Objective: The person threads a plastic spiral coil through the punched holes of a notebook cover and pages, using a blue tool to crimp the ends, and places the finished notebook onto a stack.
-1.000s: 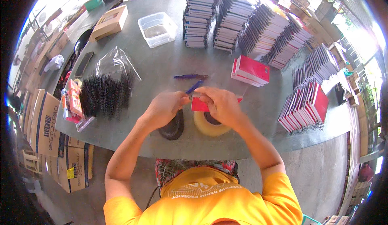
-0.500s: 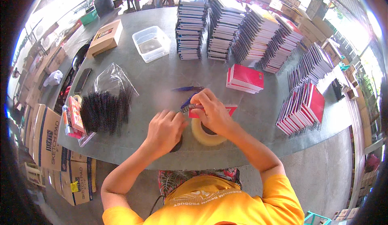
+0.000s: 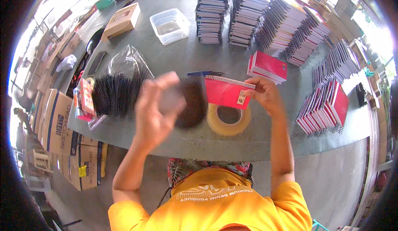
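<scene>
My right hand (image 3: 265, 94) grips a small red notebook (image 3: 226, 90) at its right end, thumb on the cover. A coil shows along its top edge, and a small pale label sits at its lower right. My left hand (image 3: 159, 106) is raised to the left of it, blurred, fingers and thumb apart with nothing visible between them. Beside that hand is a dark rounded patch (image 3: 190, 104), too blurred to identify. A wide roll of tape (image 3: 213, 123) lies below the notebook. Behind the notebook rests a blue-handled tool (image 3: 205, 73), partly hidden.
Tall stacks of spiral notebooks (image 3: 213, 15) stand at the back. Loose red pads (image 3: 269, 65) and bound red notebooks (image 3: 321, 110) lie to the right. Black coils (image 3: 116, 94), a clear plastic bag (image 3: 130, 61), a clear tub (image 3: 169, 26) and a cardboard box (image 3: 121, 21) occupy the left.
My left hand has lifted away from the notebook and opened. My right hand has moved right, bringing the red notebook up into fuller view. The whole view has shifted slightly.
</scene>
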Tool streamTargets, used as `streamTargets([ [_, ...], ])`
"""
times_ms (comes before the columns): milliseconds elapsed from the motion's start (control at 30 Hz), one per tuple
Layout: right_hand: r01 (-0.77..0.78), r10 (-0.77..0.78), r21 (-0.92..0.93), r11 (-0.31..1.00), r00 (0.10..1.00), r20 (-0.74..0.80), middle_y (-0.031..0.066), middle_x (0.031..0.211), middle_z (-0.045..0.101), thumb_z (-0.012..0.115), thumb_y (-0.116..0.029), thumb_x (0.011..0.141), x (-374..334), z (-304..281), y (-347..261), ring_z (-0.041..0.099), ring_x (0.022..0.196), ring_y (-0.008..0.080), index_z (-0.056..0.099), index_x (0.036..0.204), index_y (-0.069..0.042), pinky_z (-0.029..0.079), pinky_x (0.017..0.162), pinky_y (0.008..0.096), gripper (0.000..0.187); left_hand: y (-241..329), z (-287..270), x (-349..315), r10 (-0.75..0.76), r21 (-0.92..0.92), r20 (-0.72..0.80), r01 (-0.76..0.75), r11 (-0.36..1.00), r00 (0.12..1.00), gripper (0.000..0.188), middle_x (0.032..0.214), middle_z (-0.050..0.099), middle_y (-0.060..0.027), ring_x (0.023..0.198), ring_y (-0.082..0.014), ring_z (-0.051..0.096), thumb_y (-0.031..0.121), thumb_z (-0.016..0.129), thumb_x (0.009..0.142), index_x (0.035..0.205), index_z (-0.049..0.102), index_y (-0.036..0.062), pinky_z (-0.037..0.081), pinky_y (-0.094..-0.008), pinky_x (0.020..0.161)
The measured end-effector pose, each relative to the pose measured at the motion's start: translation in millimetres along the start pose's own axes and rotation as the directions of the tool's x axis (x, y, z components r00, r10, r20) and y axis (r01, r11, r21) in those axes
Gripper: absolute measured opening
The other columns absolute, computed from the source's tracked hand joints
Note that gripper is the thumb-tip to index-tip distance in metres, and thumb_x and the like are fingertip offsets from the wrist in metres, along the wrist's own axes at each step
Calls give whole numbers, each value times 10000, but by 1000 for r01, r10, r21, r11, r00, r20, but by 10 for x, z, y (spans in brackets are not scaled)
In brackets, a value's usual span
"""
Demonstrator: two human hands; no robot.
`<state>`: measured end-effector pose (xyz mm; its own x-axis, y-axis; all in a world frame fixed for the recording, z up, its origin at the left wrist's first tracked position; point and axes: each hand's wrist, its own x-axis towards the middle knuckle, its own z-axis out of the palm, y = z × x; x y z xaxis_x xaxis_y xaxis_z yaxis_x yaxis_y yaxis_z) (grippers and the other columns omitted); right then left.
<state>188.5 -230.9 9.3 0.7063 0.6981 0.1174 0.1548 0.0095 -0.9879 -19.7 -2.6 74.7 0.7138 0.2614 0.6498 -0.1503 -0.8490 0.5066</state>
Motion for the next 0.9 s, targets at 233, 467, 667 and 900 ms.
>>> streamTargets([
  [233,228,-195,264,937,970,-148,78,966,658,663,-36,790,-108,378,355,610,866,118,626,1014,-24,501,783,277,228,-162,233,42,-28,40,255,18,999,967,303,1029,621,-127,922,-254,603,96,674,776,1065,599,43,459,-355,832],
  [467,238,-225,180,954,970,-90,66,987,660,660,-51,803,-176,413,393,606,911,136,625,1015,-40,494,811,284,216,-66,282,-5,32,115,314,-71,991,949,332,941,632,-126,887,-248,614,99,718,743,1052,602,60,491,-324,753],
  [667,214,-186,266,940,974,-129,53,968,662,674,-86,803,-189,378,311,597,908,122,623,1003,-38,475,808,253,212,-58,415,14,98,106,350,-143,984,932,381,1022,633,-118,900,-271,621,97,714,735,1093,589,62,488,-350,798],
  [900,146,-118,210,967,983,-139,32,951,658,650,-54,813,-209,387,382,573,836,79,640,997,-37,470,740,235,185,-43,381,152,158,154,249,-200,968,956,472,1039,631,-89,833,-258,598,62,675,725,1181,580,139,506,-343,749],
])
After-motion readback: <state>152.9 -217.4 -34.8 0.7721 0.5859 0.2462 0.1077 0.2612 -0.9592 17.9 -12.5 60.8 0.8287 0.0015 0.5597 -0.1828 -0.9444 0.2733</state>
